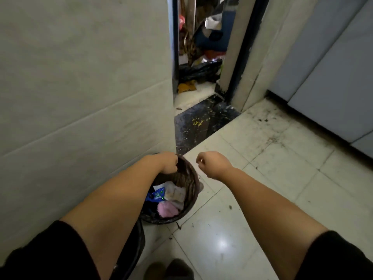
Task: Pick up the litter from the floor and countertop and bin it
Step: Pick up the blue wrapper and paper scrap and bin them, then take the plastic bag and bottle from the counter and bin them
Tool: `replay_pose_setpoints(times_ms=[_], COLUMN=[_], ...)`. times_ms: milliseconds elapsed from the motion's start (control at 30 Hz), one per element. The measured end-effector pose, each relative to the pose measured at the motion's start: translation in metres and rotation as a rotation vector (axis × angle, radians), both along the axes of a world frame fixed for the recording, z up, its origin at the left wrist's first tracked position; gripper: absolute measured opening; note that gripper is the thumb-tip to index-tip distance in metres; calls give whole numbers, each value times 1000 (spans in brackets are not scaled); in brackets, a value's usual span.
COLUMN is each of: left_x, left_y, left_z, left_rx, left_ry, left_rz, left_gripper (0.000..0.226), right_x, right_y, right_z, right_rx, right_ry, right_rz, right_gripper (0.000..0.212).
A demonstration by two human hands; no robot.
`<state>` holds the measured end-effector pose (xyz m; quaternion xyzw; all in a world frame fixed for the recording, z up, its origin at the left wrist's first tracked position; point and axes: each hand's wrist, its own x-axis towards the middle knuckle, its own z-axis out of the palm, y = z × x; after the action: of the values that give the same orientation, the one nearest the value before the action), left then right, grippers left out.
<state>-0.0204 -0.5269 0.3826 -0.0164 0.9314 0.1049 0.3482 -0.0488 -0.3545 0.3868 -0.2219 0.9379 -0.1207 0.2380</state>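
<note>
The left hand [168, 163] is curled tight over the far rim of the bin [190, 199], fingers hooked inside the dark liner, forearm stretched straight out and down across the bin's left side. The right hand [213, 164] hangs in the air just beside the bin, at about its 2 o'clock, closed into a loose fist with knuckles up; something pale glints at the fingertips, but I cannot tell whether it grips anything. That arm reaches forward, wrist bent downward, clear of the rim.

The bin stands on the pale tiled floor [262, 178], right against the wall [80, 98] at its 9 o'clock. Inside lie a blue wrapper [156, 196], crumpled white paper [174, 194] and something pink [166, 210] (soft-looking, maybe tissue). Small dark scraps [178, 225] dot the tiles near the bin's 6 o'clock. At 12 o'clock, past a dark threshold [201, 120], a black bag [199, 70] sits among clutter in the doorway.
</note>
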Motion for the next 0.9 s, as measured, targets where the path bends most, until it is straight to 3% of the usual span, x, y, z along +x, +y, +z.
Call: replay_pose_setpoints(times_ms=[233, 433, 633, 900], left_x=[19, 51, 62, 123], left_y=[29, 58, 135, 316], left_z=[159, 261, 332, 378], left_rx=[72, 136, 164, 225], left_ry=[46, 49, 114, 162], left_rz=[-32, -98, -323, -673], left_gripper=[38, 46, 47, 48], right_x=[34, 84, 147, 267], right_y=[41, 88, 154, 293], right_z=[170, 278, 333, 380], right_rx=[176, 173, 130, 120], right_ry=[-124, -125, -122, 1], right_rz=[7, -150, -457, -886], right_gripper=[46, 44, 46, 47])
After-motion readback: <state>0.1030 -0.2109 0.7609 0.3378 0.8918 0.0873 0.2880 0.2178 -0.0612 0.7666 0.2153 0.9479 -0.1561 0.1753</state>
